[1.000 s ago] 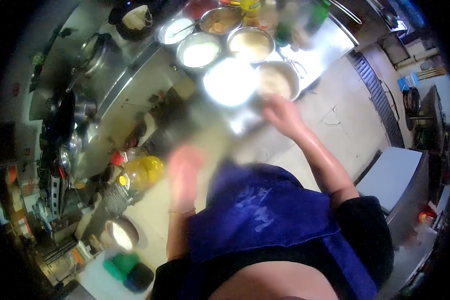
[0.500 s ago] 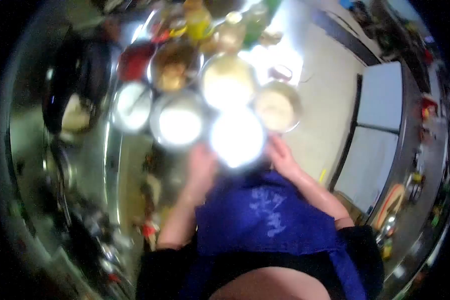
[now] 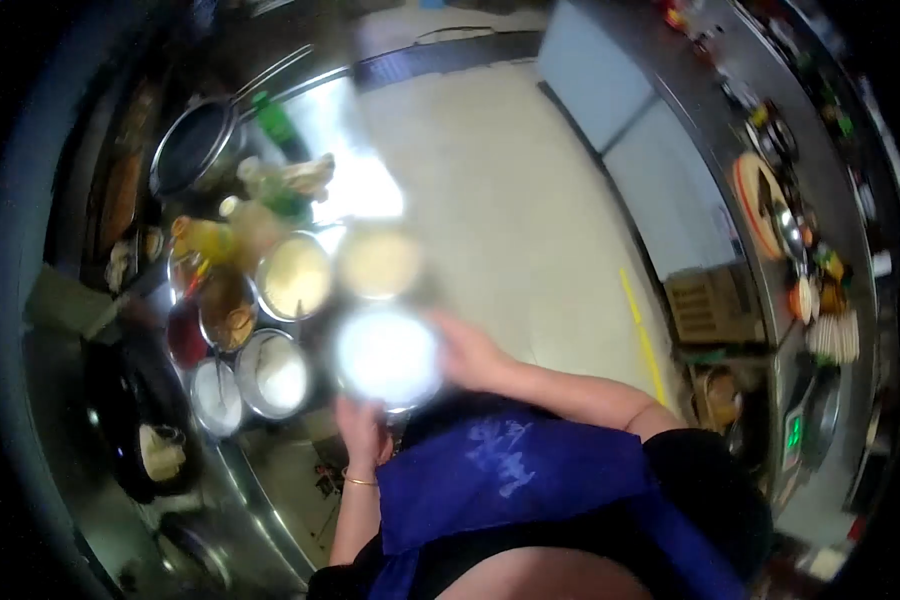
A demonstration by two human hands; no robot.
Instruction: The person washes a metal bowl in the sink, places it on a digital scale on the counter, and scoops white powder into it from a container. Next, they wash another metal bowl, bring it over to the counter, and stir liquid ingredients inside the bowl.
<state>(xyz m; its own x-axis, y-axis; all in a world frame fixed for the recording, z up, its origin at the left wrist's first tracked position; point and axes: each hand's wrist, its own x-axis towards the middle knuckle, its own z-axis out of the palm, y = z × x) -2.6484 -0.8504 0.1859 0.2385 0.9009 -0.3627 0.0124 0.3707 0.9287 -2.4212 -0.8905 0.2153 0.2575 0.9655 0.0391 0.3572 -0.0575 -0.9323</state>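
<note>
around the bright bowl [image 3: 388,355], left hand [image 3: 363,432], right hand [image 3: 469,352] half-curled

A deep-blue apron [image 3: 560,495] — pale lettering [image 3: 510,455] across it — over a black short-sleeved top [image 3: 710,485]; a thin gold-toned bracelet [image 3: 360,481] at seven o'clock.

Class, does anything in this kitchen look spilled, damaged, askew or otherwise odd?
No spill or damage stands out. The oddest thing is the bowl between the left hand and right hand: glare and blur wash its inside to white, so its contents cannot be told.
</note>
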